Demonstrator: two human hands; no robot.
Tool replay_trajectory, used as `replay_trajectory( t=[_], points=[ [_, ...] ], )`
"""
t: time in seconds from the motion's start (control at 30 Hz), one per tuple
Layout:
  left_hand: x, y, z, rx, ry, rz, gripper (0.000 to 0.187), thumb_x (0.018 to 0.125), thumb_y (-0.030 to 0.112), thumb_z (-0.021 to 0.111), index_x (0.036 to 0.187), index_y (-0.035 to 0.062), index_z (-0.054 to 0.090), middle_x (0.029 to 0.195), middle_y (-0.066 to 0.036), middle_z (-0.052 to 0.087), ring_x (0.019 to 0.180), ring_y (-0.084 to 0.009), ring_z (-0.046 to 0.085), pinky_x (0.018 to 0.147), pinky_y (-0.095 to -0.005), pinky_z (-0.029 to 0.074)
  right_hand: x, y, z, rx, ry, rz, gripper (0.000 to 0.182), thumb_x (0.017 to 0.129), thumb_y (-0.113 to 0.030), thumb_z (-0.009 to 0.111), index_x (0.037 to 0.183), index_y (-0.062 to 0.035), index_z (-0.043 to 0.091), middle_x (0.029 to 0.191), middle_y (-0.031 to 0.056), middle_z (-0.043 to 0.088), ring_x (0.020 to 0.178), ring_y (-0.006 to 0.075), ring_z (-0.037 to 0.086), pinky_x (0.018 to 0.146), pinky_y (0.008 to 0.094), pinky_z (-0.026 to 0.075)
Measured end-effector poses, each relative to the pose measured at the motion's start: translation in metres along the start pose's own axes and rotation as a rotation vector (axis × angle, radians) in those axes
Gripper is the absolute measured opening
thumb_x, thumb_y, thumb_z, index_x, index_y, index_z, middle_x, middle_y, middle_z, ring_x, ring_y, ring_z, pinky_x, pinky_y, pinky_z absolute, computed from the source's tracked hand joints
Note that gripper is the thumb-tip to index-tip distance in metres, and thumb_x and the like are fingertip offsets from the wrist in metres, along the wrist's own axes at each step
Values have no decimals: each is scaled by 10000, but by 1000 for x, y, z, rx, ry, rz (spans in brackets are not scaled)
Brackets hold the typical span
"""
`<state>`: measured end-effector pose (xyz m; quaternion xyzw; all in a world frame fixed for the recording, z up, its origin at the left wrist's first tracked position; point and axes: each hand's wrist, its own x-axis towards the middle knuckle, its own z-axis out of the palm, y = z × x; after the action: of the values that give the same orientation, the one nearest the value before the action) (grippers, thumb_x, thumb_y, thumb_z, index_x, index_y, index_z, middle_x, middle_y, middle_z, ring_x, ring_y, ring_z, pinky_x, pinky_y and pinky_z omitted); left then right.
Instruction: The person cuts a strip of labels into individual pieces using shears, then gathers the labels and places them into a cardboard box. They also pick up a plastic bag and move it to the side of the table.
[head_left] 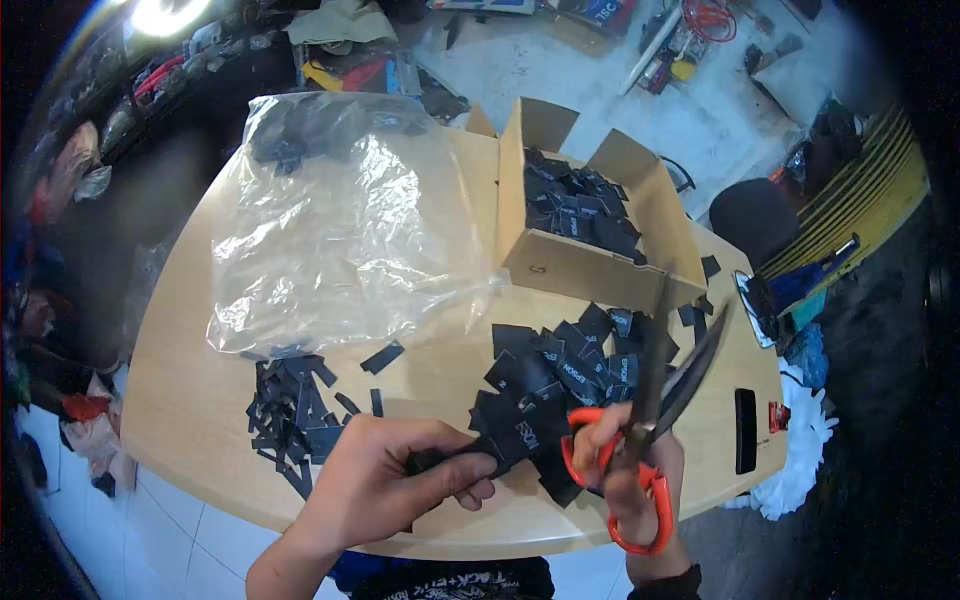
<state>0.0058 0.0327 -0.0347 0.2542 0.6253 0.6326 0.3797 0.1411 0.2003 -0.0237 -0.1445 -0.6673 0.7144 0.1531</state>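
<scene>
My left hand (pixel 400 470) pinches a black fabric label (pixel 520 437) with pale lettering between thumb and fingers. In my right hand (pixel 640 480) is a pair of scissors (pixel 660 510) with red handles, fingers through the loops. The blades point up and away, spread apart and clear of the label. Beyond my hands lies a loose pile of black labels (pixel 570 360), some printed "EPSON". Left of my left hand is a heap of narrow black offcuts (pixel 290 410). A few loose strips lie near it.
An open cardboard box (pixel 600 265) holding many black labels stands at the table's (pixel 190 420) back right. A clear plastic bag (pixel 340 230) with dark pieces inside covers the back left. A black phone-like object (pixel 745 431) and a small red packet (pixel 778 417) lie near the right edge.
</scene>
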Motion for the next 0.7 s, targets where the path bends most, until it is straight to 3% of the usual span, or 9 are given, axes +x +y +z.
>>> replay_trajectory(
  t=[0.03,0.17,0.2,0.23,0.33,0.43,0.47,0.67,0.7],
  points=[
    [-1,2,-3,-1,9,3,89,779,19,632,752,-65,621,666,-117,642,589,-149,623,568,-252,510,-6,0,-6,195,-58,144,269,748,-85,683,932,-23,496,838,38,528,720,55,486,612,218,425],
    [-5,4,-12,-107,-16,-15,128,824,82,607,866,-35,635,709,-66,658,650,-87,629,590,-187,478,-23,-2,-19,-335,-227,194,584,659,-305,787,1046,-11,464,887,49,528,727,93,489,665,237,430],
    [-6,6,-12,-156,-9,-9,128,822,85,610,867,-33,636,708,-64,657,649,-85,626,591,-187,477,-24,-12,-10,-412,-142,303,778,554,-644,699,970,-19,496,758,22,511,680,119,502,621,235,400],
    [-7,7,-12,-204,-4,-2,128,820,87,614,867,-30,638,707,-61,657,648,-83,623,593,-188,476,-25,-14,-6,-415,-144,301,778,554,-644,699,970,-19,496,758,22,511,680,119,502,621,235,400],
    [-8,9,-11,-152,-24,-6,127,817,92,622,861,-26,638,704,-57,657,645,-76,616,588,-187,472,-27,-17,0,-108,29,718,230,862,-270,507,855,-45,553,779,39,502,742,69,444,391,206,354],
    [-8,9,-5,-176,-53,33,115,813,93,627,843,-18,639,703,-48,658,636,-66,608,571,-185,465,-30,-12,6,-45,5,656,263,866,-301,506,855,-43,553,748,38,499,701,67,452,387,175,349],
    [-8,10,-3,-172,-58,32,115,813,93,627,843,-18,639,703,-48,658,636,-66,608,571,-185,465,-27,-17,-3,-536,-330,329,729,590,-612,696,980,-29,497,754,22,517,687,116,517,632,237,413],
    [-12,14,1,-167,-63,42,119,817,103,628,800,-14,638,689,-42,656,624,-54,602,548,-182,458,-18,-17,3,-516,-408,191,661,656,-585,672,982,-39,493,688,20,494,634,107,501,576,228,398],
    [-12,17,2,-156,-30,25,92,780,35,627,774,-57,622,672,-103,643,601,-128,619,544,-229,492,-18,-17,4,-468,-406,172,654,664,-589,663,975,-40,492,674,17,485,614,101,490,557,225,387]
  ],
)
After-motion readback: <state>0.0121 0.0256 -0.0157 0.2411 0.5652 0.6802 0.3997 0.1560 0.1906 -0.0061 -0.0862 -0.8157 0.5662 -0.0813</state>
